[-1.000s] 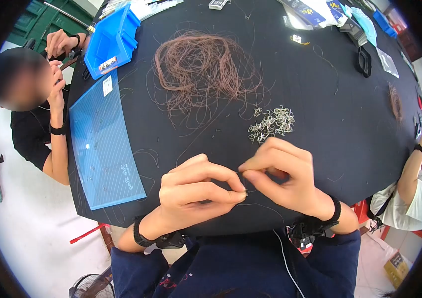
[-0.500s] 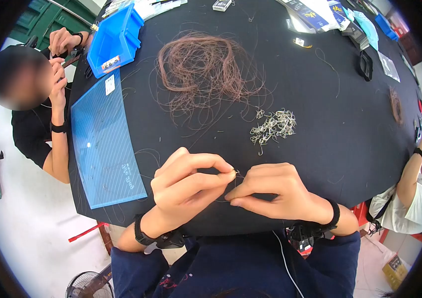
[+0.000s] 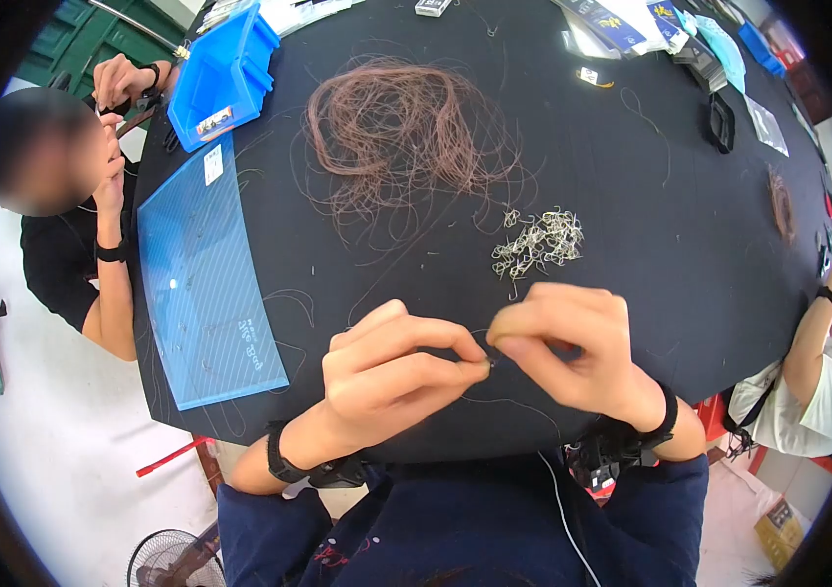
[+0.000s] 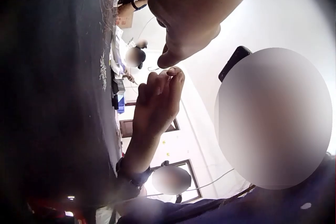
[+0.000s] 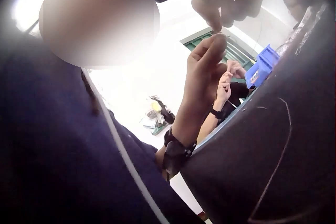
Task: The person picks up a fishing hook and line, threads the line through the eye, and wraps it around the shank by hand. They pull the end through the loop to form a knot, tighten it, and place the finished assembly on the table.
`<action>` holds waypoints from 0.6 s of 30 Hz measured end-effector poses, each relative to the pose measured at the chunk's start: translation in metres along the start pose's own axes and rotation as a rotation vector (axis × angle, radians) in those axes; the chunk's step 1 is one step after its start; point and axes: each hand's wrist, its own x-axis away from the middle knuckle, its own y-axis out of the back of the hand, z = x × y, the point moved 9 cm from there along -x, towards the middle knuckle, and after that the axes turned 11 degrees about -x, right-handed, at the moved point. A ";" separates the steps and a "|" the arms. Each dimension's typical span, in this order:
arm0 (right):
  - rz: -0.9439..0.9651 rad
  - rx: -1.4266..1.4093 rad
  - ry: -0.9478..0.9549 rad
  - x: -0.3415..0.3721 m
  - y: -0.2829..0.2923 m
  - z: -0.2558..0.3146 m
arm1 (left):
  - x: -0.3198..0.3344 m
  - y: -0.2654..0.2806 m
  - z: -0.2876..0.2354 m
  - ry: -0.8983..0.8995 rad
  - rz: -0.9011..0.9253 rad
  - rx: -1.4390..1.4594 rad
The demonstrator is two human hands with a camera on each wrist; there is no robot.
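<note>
In the head view my left hand [image 3: 392, 370] pinches a small dark fish hook [image 3: 492, 362] between thumb and fingertips, most of it covered. My right hand [image 3: 573, 342] is close beside it, thumb and forefinger pinched together on a thin fishing line [image 3: 480, 333]. A strand of line [image 3: 524, 404] curves over the black table below the hands. Just beyond the right hand lies a loose pile of fish hooks [image 3: 538, 243]. Farther off spreads a tangled bundle of brown line [image 3: 387, 127]. The left wrist view shows the right hand [image 4: 157, 100] with its fingertips near the left thumb.
A blue translucent file bag [image 3: 206, 293] lies at the left of the black table [image 3: 690, 293], with a blue bin [image 3: 220, 78] behind it. Packets [image 3: 612, 24] and a black frame [image 3: 718, 122] are at the back right. Other people sit at both sides.
Half a second ago the right fingertips were below the left ones; now they are raised and to the right. The left hand has shifted slightly right and down, still pinching the hook.
</note>
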 end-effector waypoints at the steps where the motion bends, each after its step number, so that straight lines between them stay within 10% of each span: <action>1: -0.005 -0.014 -0.043 -0.001 0.000 -0.005 | 0.001 -0.002 0.000 0.007 0.016 0.046; 11: 0.120 -0.212 -0.330 0.006 -0.020 -0.033 | 0.002 0.012 0.006 0.065 -0.044 -0.043; 18: 0.172 -0.179 -0.090 0.009 -0.027 -0.011 | -0.002 0.015 0.002 -0.025 -0.122 -0.221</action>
